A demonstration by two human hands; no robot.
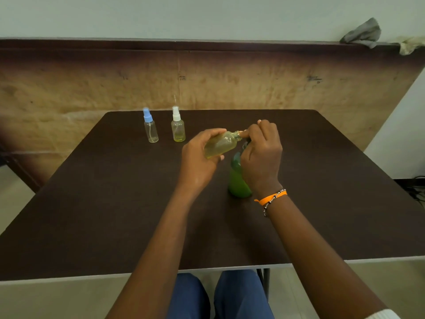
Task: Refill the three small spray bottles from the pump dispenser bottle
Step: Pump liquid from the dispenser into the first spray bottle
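Observation:
My left hand grips a small clear spray bottle with yellowish liquid, tilted on its side above the table, its uncapped neck pointing right. My right hand is curled over the head of the green pump dispenser bottle, which stands upright on the table; its fingertips meet the small bottle's neck and hide the pump head. Two more small spray bottles stand at the far left. One is a blue-capped bottle that looks nearly empty. The other is a white-capped bottle with a little yellow liquid.
The dark brown table ends at a pale near edge above my knees. A brown board leans behind it. Grey and pale rags lie on the ledge at the far right. Cables run on the floor at the right.

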